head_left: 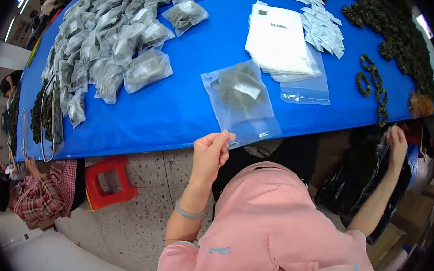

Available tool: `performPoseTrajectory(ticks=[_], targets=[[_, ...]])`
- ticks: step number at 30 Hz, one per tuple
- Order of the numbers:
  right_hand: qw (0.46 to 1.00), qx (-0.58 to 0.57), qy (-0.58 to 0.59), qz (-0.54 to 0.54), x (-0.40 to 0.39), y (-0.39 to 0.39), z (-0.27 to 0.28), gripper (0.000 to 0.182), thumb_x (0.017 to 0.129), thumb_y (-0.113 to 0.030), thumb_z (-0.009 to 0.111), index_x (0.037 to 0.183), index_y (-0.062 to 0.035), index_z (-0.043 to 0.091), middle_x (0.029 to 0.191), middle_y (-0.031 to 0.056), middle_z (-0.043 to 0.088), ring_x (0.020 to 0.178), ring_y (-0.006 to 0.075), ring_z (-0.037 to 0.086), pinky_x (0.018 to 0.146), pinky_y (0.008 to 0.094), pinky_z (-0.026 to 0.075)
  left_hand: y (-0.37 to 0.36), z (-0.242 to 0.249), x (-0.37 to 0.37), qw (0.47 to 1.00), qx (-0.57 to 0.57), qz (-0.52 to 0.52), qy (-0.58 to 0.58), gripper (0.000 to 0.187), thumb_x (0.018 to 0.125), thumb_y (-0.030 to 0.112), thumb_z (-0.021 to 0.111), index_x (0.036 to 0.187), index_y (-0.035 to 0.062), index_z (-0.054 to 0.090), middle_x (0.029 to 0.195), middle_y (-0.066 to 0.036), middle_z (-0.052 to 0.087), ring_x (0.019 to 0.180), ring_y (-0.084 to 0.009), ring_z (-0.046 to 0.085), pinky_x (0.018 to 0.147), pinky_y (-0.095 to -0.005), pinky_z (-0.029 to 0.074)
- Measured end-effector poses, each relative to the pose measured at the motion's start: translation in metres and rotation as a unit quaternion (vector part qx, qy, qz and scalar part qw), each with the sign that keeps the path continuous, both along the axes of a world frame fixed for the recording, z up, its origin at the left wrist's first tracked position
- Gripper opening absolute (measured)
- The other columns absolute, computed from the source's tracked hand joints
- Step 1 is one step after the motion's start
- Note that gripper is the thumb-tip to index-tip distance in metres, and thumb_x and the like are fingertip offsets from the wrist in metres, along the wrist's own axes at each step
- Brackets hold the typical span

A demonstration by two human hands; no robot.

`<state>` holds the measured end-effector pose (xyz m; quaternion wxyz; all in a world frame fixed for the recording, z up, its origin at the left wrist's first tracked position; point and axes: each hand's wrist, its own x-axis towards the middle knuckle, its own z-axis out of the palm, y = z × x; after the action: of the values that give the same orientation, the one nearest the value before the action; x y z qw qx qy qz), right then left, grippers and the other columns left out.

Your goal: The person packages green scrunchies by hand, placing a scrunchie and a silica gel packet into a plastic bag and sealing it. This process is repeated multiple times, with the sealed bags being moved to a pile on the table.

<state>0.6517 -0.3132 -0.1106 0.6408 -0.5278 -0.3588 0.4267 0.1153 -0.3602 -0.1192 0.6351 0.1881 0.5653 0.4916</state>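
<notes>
My left hand (210, 153) pinches the lower corner of a clear plastic bag (254, 120) at the table's near edge. Inside that bag lies a dark green bundle (234, 83) with a white label (247, 90) over it. Off to the right, just beyond the table edge, my right hand (396, 142) has its fingers drawn together; what they hold, if anything, I cannot make out. Several dark green twisted rings (372, 79) lie on the table close above it. A black plastic bag (367, 173) hangs below the edge beside that hand.
Filled bags (102, 40) are heaped at the left of the blue table (188, 108). Flat bags (280, 38) and white slips (323, 29) lie at the back, with dark green rings (403, 35) piled at right. A red stool (108, 183) and a person in plaid (44, 198) are at left.
</notes>
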Motion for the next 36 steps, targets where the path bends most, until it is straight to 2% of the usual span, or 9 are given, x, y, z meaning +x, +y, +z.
performPoseTrajectory(ticks=[2, 5, 7, 9, 12, 15, 19, 30, 36], targets=[[0.937, -0.053, -0.339, -0.071, 0.006, -0.016, 0.017, 0.024, 0.094, -0.011, 0.062, 0.117, -0.0036, 0.063, 0.109, 0.0120, 0.066, 0.091, 0.0219, 0.063, 0.083, 0.0301, 0.051, 0.000, -0.001, -0.010, 0.999, -0.004, -0.034, 0.019, 0.019, 0.096, 0.016, 0.062, 0.092, -0.0018, 0.069, 0.063, 0.000, 0.056, 0.045, -0.0046, 0.041, 0.040, -0.0163, 0.029], [0.633, -0.128, -0.748, -0.151, 0.013, -0.029, 0.038, 0.034, 0.093, -0.009, 0.061, 0.127, -0.0065, 0.063, 0.122, 0.0145, 0.065, 0.104, 0.0288, 0.064, 0.089, 0.0341, 0.050, 0.002, -0.005, -0.015, 0.933, 0.155, 0.054, 0.320, 0.009, 0.091, 0.012, 0.066, 0.093, 0.0039, 0.070, 0.079, -0.005, 0.066, 0.061, -0.0108, 0.056, 0.056, -0.0189, 0.043], [0.707, 0.078, -0.701, -0.052, -0.124, 0.016, 0.054, 0.034, 0.083, -0.001, 0.069, 0.116, -0.0093, 0.069, 0.115, 0.0074, 0.066, 0.101, 0.0234, 0.063, 0.083, 0.0302, 0.051, 0.018, -0.007, -0.021, 0.780, 0.310, 0.001, 0.544, 0.006, 0.089, 0.010, 0.067, 0.092, 0.0065, 0.070, 0.088, -0.006, 0.068, 0.074, -0.0139, 0.058, 0.068, -0.0231, 0.044], [0.621, 0.310, -0.711, 0.114, -0.210, 0.042, 0.039, 0.029, 0.080, -0.007, 0.070, 0.108, -0.0143, 0.072, 0.121, 0.0037, 0.065, 0.108, 0.0218, 0.062, 0.093, 0.0355, 0.049, 0.029, -0.008, -0.025, 0.547, 0.435, -0.050, 0.713, 0.006, 0.086, 0.008, 0.069, 0.092, 0.0090, 0.070, 0.098, -0.007, 0.070, 0.086, -0.0169, 0.061, 0.080, -0.0273, 0.045], [0.555, 0.433, -0.646, 0.296, -0.278, 0.058, 0.011, 0.015, 0.085, -0.012, 0.067, 0.099, -0.0139, 0.071, 0.130, -0.0038, 0.063, 0.127, 0.0221, 0.055, 0.104, 0.0356, 0.043, 0.028, -0.011, -0.022, 0.557, 0.466, -0.096, 0.680, 0.006, 0.086, 0.008, 0.068, 0.091, 0.0097, 0.070, 0.099, -0.006, 0.069, 0.090, -0.0181, 0.059, 0.085, -0.0298, 0.042], [0.566, 0.479, -0.570, 0.355, -0.293, 0.076, -0.007, 0.006, 0.089, -0.011, 0.064, 0.093, -0.0111, 0.069, 0.112, 0.0014, 0.070, 0.106, 0.0205, 0.064, 0.091, 0.0315, 0.049, 0.027, -0.015, -0.017, 0.568, 0.494, -0.137, 0.644, 0.006, 0.086, 0.007, 0.068, 0.090, 0.0104, 0.070, 0.100, -0.005, 0.067, 0.095, -0.0192, 0.057, 0.089, -0.0324, 0.038], [0.883, 0.048, -0.219, 0.413, -0.298, 0.071, -0.027, 0.005, 0.093, -0.011, 0.064, 0.089, -0.0083, 0.066, 0.092, 0.0061, 0.069, 0.076, 0.0138, 0.061, 0.073, 0.0251, 0.048, 0.020, -0.023, -0.008, 0.834, 0.297, -0.014, 0.465, 0.004, 0.088, 0.008, 0.065, 0.085, 0.0092, 0.068, 0.086, -0.002, 0.064, 0.082, -0.0180, 0.054, 0.083, -0.0305, 0.037], [0.926, 0.027, -0.286, 0.247, -0.326, 0.053, -0.022, 0.009, 0.088, -0.009, 0.068, 0.081, -0.0054, 0.063, 0.057, -0.0006, 0.056, 0.053, 0.0114, 0.051, 0.055, 0.0224, 0.040, 0.024, -0.027, 0.005, 0.837, 0.200, 0.033, 0.508, 0.017, 0.090, 0.010, 0.064, 0.073, 0.0085, 0.061, 0.072, 0.000, 0.055, 0.069, -0.0177, 0.044, 0.076, -0.0280, 0.036], [0.787, 0.099, -0.590, 0.150, -0.345, 0.052, -0.018, 0.005, 0.082, -0.005, 0.067, 0.084, -0.0072, 0.064, 0.076, 0.0035, 0.060, 0.071, 0.0182, 0.057, 0.067, 0.0276, 0.046, 0.025, -0.030, 0.008, 0.733, 0.161, 0.004, 0.661, 0.008, 0.087, 0.015, 0.069, 0.087, 0.0087, 0.063, 0.086, -0.006, 0.058, 0.080, -0.0225, 0.050, 0.080, -0.0324, 0.041]])
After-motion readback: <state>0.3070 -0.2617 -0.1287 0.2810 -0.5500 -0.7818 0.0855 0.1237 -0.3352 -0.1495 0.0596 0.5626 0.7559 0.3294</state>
